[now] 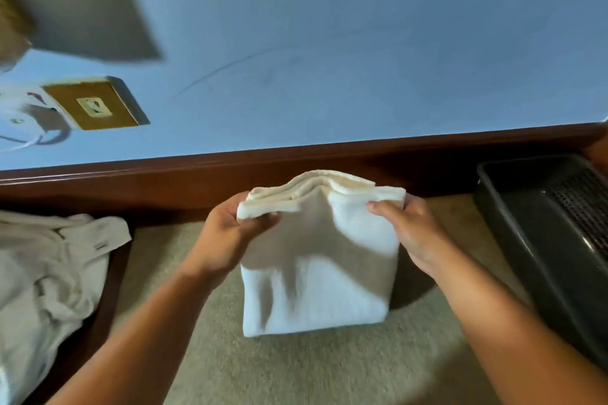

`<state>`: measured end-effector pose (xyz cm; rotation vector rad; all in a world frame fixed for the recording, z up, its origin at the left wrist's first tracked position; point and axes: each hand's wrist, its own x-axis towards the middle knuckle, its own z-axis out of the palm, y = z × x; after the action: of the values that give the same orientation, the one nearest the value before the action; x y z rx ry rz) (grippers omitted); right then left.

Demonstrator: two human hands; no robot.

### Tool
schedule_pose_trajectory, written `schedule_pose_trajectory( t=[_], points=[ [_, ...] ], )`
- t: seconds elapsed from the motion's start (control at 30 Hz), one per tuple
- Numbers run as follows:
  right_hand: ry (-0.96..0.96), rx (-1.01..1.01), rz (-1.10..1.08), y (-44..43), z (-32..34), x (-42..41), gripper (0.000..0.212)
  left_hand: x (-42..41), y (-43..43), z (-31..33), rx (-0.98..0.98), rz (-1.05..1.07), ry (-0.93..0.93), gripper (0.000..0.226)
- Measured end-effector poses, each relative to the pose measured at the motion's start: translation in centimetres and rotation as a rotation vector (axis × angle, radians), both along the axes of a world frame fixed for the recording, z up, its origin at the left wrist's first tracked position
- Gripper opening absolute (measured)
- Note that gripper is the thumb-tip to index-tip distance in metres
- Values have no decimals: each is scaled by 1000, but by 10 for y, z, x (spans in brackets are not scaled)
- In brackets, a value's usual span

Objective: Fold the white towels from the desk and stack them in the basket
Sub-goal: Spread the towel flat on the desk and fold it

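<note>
A folded white towel (316, 260) hangs in the air below the desk's front edge, over the carpet. My left hand (230, 233) pinches its upper left corner, thumb in front. My right hand (408, 227) grips the upper right corner. The layered top edges bunch up between the two hands. The dark plastic basket (513, 227) stands on the floor at the right, its perforated inside partly visible and no towel seen in the part that shows.
The desk (329, 43) has a pale blue glossy top and a dark brown wooden edge. A brass outlet plate (93, 105) sits at its left. A crumpled white cloth (49, 273) lies on a dark seat at lower left. Beige carpet (296, 371) covers the floor.
</note>
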<state>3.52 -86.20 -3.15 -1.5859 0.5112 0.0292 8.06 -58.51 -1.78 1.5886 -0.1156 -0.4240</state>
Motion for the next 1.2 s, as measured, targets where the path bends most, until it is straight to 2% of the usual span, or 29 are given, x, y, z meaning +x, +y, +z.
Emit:
schedule_pose_trajectory(
  t=[0.1,0.17,0.23,0.3,0.37,0.43,0.5,0.53,0.63,0.87,1.0,1.2],
  points=[
    [-229,-160,111,-10,45,-50,32,-36,17,44,56,-26,-301,21],
    [-310,-320,224,-13,59,-86,44,-60,34,52,178,-62,-547,22],
    [-352,-506,267,-7,51,-122,46,-83,50,37,360,-109,-818,18],
    [-347,-665,298,2,14,-155,51,-109,65,-8,563,-191,-944,28],
    [-198,-757,373,7,-45,-187,63,-142,82,-71,775,-356,-750,48],
    [54,-781,468,12,-104,-216,67,-178,100,-128,888,-496,-470,51],
    [255,-655,464,22,-147,-238,67,-203,110,-161,783,-416,-177,53],
    [335,-571,435,31,-158,-247,58,-211,110,-168,737,-331,-45,53],
    [391,-423,218,49,-171,-250,40,-216,96,-173,675,-160,175,45],
    [609,-89,-11,60,-165,-229,29,-199,66,-178,570,109,537,40],
    [647,-76,15,57,-169,-226,24,-202,59,-176,624,82,534,28],
    [580,-81,-61,60,-169,-229,17,-210,64,-176,443,145,606,19]
  ],
)
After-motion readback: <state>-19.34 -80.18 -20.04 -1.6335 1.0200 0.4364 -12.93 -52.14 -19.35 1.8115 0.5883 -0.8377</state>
